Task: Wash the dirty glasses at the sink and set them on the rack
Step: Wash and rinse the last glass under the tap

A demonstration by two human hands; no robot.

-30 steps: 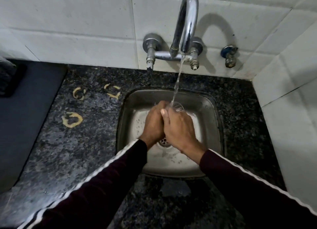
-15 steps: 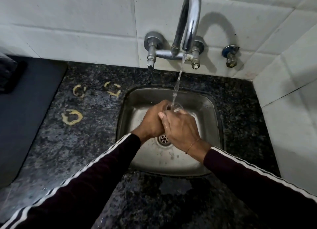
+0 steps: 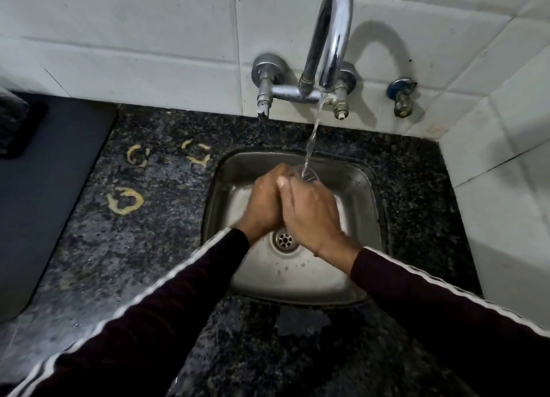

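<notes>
A clear glass (image 3: 309,175) is held over the steel sink (image 3: 361,188), mostly hidden by my hands; only its rim shows. My left hand (image 3: 265,201) and my right hand (image 3: 309,215) are wrapped around it, pressed side by side. Water runs from the chrome tap (image 3: 330,39) in a thin stream straight into the glass's mouth. The drain (image 3: 285,239) lies just below my wrists. No rack is in view.
Dark speckled granite counter (image 3: 143,248) surrounds the sink, with yellowish ring stains (image 3: 125,200) at left. A dark mat (image 3: 44,188) covers the far left. White tiled walls stand behind and at right. A second small valve (image 3: 401,99) sits on the wall.
My hands and the glass stay under the stream; they have shifted slightly, turning around the glass. The camera view has moved a little.
</notes>
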